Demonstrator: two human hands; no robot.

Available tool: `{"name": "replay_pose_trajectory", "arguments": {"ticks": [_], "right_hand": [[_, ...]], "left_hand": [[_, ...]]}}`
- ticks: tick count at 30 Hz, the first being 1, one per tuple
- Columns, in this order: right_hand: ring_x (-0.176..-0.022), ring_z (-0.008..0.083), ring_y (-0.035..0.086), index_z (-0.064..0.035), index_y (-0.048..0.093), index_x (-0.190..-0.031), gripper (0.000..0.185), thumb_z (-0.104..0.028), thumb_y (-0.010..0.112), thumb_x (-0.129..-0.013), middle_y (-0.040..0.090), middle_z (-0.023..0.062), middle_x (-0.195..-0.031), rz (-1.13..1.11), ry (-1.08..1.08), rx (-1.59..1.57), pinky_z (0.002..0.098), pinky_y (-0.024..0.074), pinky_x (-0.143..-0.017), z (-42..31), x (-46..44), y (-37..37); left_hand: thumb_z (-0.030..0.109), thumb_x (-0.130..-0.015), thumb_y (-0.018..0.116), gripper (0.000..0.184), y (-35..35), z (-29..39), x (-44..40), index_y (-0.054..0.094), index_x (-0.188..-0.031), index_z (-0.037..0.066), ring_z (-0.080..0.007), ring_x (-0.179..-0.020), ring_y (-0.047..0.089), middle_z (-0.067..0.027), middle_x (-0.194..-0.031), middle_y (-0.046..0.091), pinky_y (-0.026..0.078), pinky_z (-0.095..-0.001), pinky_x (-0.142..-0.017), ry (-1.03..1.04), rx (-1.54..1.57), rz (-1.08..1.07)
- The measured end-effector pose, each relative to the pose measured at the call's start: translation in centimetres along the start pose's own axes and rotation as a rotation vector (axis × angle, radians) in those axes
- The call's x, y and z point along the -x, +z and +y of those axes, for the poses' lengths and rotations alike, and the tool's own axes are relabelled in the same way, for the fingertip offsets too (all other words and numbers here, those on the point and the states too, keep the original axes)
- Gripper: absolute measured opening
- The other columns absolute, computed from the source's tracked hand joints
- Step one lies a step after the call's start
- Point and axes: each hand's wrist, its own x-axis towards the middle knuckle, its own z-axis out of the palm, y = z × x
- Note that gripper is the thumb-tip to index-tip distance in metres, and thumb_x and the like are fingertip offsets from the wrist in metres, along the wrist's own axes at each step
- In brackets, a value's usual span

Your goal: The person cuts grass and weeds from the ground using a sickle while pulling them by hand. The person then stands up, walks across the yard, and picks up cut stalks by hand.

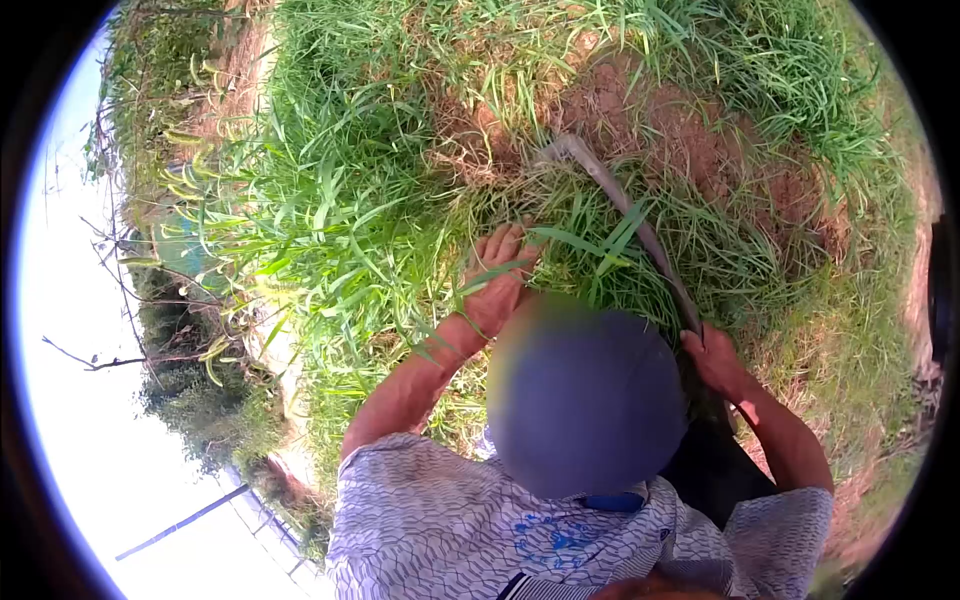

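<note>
My left hand (500, 262) is low in the green grass (350, 190), its fingers together and curled round some blades; the fingertips are partly hidden. My right hand (712, 357) is closed round the lower end of a long curved wooden handle (648, 240). The handle slants up and left to a pale tool head (560, 150), which lies against cut or flattened grass beyond my left hand. Its edge is hard to make out. Between my arms, a rounded dark blue shape (590, 400), partly blurred, hides the ground below my hands.
Reddish bare soil (700, 130) with dry stalks lies beyond the tool. More tall grass (790, 60) grows at the upper right. Along the left are seed heads, thin bare branches (120, 362), dark bushes (185, 330) and a pale dirt strip. My patterned shirt (430, 520) fills the bottom.
</note>
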Motion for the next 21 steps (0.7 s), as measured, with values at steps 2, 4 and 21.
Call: {"name": "replay_pose_trajectory", "arguments": {"ticks": [2,4,21], "right_hand": [[-0.066,0.0286,0.056,0.0006,0.053,-0.1,0.038,-0.037,0.051,-0.092,0.057,0.0157,-0.074,0.038,-0.013,0.082,0.0414,0.0457,-0.064,4.8,3.1,-1.4],[-0.065,0.0259,0.055,0.0,0.053,-0.1,0.037,-0.036,0.051,-0.093,0.056,0.0138,-0.073,0.034,0.006,-0.001,0.0402,0.0453,-0.063,1.8,3.6,-2.6],[-0.071,0.0282,0.06,0.0043,0.054,-0.097,0.037,-0.032,0.054,-0.091,0.06,0.0188,-0.076,-0.09,0.007,0.029,0.0415,0.0472,-0.067,0.2,0.6,0.3]], "left_hand": [[0.034,-0.077,0.071,0.091,-1.6,-0.4,-6.1,0.017,-0.149,0.018,-0.0378,-0.136,0.028,-0.0153,-0.154,0.018,0.033,-0.053,-0.105,-0.024,-0.729,0.008],[0.036,-0.071,0.076,0.102,-2.1,-3.6,-8.7,0.013,-0.15,0.016,-0.0432,-0.133,0.03,-0.0167,-0.153,0.017,0.034,-0.0545,-0.102,-0.181,-0.774,-0.039],[0.007,-0.088,0.056,0.024,-4.6,-5.7,2.4,0.046,-0.109,0.012,-0.0207,-0.061,0.063,-0.0119,-0.082,0.066,0.049,-0.0365,-0.05,-0.316,-0.639,-0.477]]}}
